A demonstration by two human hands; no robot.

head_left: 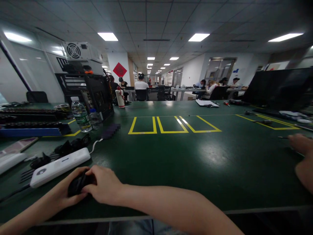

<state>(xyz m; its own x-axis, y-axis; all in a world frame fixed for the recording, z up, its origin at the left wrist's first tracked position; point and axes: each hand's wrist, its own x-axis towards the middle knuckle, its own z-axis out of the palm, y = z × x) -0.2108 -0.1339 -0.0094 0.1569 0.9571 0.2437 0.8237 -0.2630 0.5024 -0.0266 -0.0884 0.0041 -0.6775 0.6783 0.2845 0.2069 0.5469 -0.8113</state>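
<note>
Near the front edge of the green table, both my hands meet around a small black rounded object (77, 183); its exact kind is hard to make out. My left hand (69, 187) wraps it from the left, thumb and fingers curled about it. From the right, my right hand (104, 184) closes its fingertips on the same object, hiding part of it. Just beyond my left hand lies a white power strip (61, 166), with black cables (58, 151) behind it.
A water bottle (81, 116), a smaller blue-capped bottle (94, 119) and an open black computer case (97, 94) stand at left. Yellow tape outlines (143, 133) mark the green table (171, 160). At right, another person's hand (300, 143) is near several tools; a screwdriver (265, 122) lies there.
</note>
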